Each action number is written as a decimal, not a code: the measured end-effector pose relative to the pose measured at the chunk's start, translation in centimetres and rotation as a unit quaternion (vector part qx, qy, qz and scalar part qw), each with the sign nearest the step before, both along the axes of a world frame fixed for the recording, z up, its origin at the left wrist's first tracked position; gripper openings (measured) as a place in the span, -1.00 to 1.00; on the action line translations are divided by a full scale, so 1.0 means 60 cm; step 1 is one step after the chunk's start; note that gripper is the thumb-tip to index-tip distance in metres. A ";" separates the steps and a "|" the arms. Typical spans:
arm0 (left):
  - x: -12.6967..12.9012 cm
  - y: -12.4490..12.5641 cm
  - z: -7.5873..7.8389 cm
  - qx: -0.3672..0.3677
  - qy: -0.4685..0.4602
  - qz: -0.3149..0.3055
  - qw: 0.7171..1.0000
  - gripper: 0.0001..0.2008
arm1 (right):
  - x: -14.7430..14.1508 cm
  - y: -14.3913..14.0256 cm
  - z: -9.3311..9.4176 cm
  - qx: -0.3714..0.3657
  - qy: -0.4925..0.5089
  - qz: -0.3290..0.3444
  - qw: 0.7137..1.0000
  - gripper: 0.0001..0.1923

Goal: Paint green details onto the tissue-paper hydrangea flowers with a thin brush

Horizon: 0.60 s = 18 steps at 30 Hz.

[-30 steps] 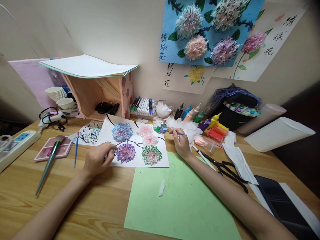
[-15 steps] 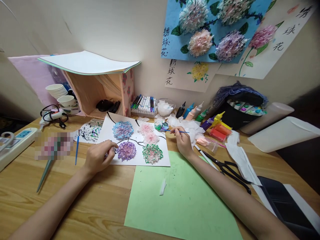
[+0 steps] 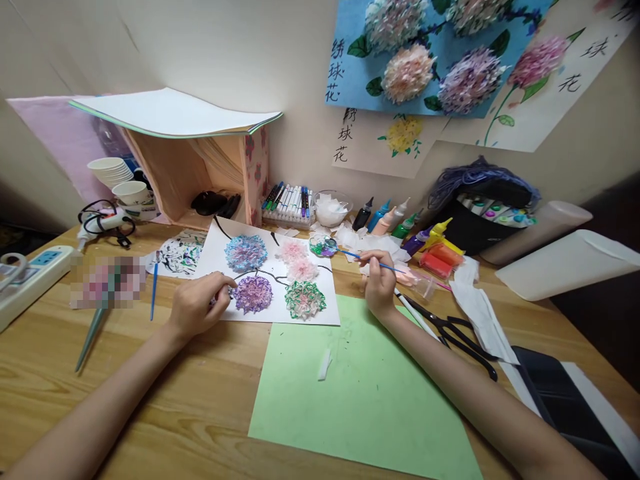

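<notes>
1. My right hand [image 3: 379,283] was pinched shut on a thin blue-handled paintbrush [image 3: 373,262]; its tip reached away from the grip toward a small paint-smeared palette dish [image 3: 323,247], and I could not tell whether bristle met paint.
2. My left hand [image 3: 196,308] lay curled, fingertips pressing the near left edge of the white sheet [image 3: 273,280]; whether it pinched anything small I could not tell.
3. On that sheet, between my two grips, sat four ruffled tissue hydrangea heads: a blue one [image 3: 245,253], a pink pair [image 3: 297,261], a purple one [image 3: 253,294] just beside my left fingertips, and a green-edged one [image 3: 305,299]; black stems already joined them, so I judged the piece well along, with colouring or leaves perhaps left.
4. Below my right wrist lay a smooth green paper [image 3: 360,393], flat and uncut, with one white tissue scrap on it.
5. Beyond the brush hand stood squeeze paint bottles [image 3: 385,218]; black scissors [image 3: 453,337] lay to its outer side on the wooden desk [image 3: 150,400].
</notes>
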State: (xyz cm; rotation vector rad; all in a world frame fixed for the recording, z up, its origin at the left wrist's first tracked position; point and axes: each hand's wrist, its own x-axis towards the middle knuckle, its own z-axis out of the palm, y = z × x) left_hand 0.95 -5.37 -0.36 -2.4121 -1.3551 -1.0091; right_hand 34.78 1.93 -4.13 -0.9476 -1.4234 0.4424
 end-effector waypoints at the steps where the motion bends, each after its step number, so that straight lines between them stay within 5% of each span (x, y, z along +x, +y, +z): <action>1: 0.001 0.000 0.001 0.000 0.001 0.001 1.000 -0.78 | 0.001 -0.015 -0.001 0.011 0.020 0.004 1.000 -0.79; 8: 0.003 0.002 0.001 -0.026 -0.002 0.018 0.999 -0.75 | 0.025 -0.126 -0.013 0.051 -0.005 0.107 0.993 -0.81; 18: 0.000 0.005 -0.007 -0.013 0.001 -0.003 1.000 -0.78 | 0.028 -0.136 0.000 0.095 -0.159 0.147 0.972 -0.84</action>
